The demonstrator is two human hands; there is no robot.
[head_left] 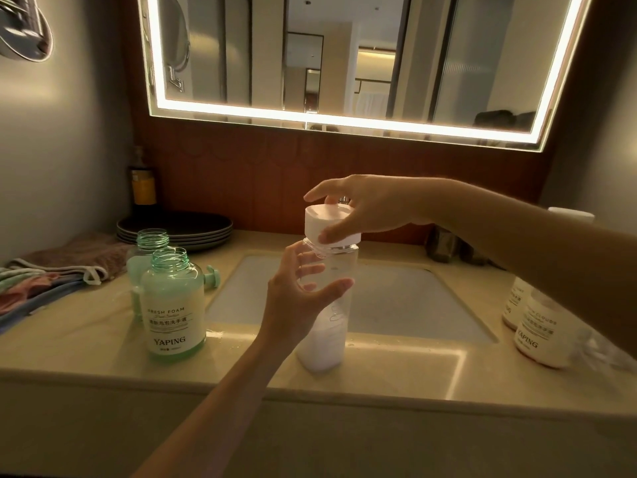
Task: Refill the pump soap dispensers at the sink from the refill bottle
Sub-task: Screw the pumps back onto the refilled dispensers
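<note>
The tall clear refill bottle (324, 339) stands on the counter's front edge before the sink (396, 298), with white liquid in its lower part. My left hand (296, 294) holds its body, fingers wrapped round the middle. My right hand (365, 208) grips its white square cap (331, 224) from above. Two green-tinted dispenser bottles (172, 305) with open necks and no pumps stand at the left, the nearer one labelled YAPING. A green pump head (212, 276) lies behind them. Two more labelled dispenser bottles (537, 336) stand at the right, partly behind my right forearm.
A stack of dark plates (175, 227) sits at the back left, with a dark bottle with a yellow label (143, 186) behind it. Folded cloths (51, 274) lie at the left edge. A lit mirror (344, 63) hangs above. Crumpled clear plastic (599, 350) lies at the far right.
</note>
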